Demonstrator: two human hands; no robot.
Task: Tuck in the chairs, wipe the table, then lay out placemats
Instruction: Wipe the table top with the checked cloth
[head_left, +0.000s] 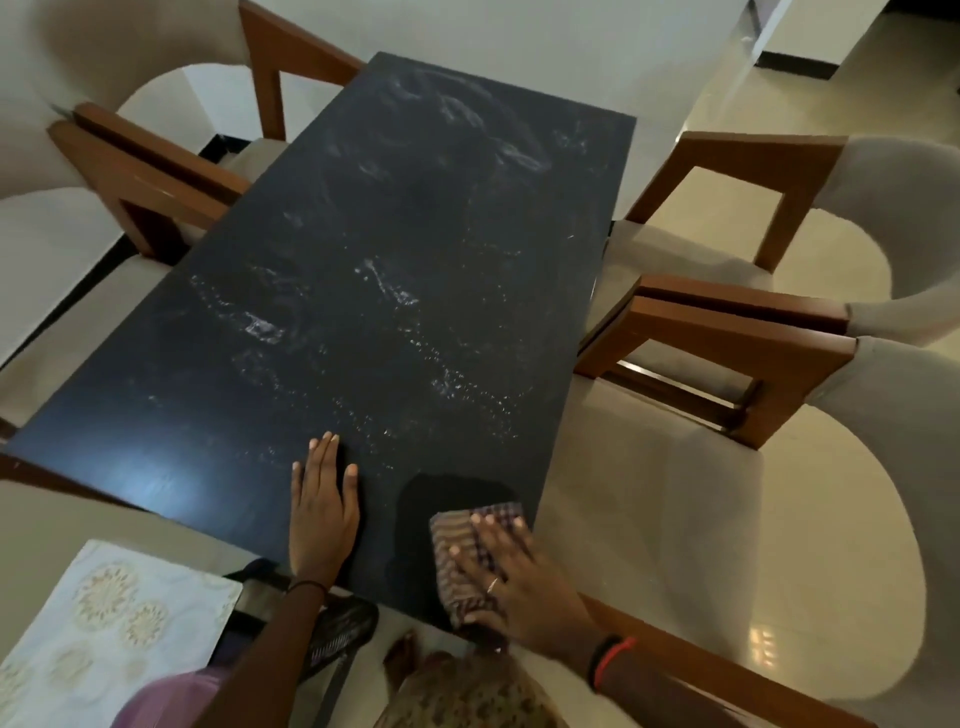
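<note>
A dark rectangular table (363, 249) stretches away from me, its top streaked with white dust and smears. My left hand (322, 512) lies flat on the near end, fingers straight. My right hand (506, 574) presses a brown checked cloth (462, 551) onto the near right corner with spread fingers. Just beyond the cloth is a darker wiped patch (452, 491). Pale placemats (114, 629) with round gold patterns lie on a chair seat at the lower left.
Wooden-armed chairs with beige cushions stand along both long sides: two on the left (145, 171) and two on the right (737, 332), seats partly under the table. Another chair's wooden arm (691, 660) runs past my right wrist. Pale tiled floor (737, 98) lies beyond.
</note>
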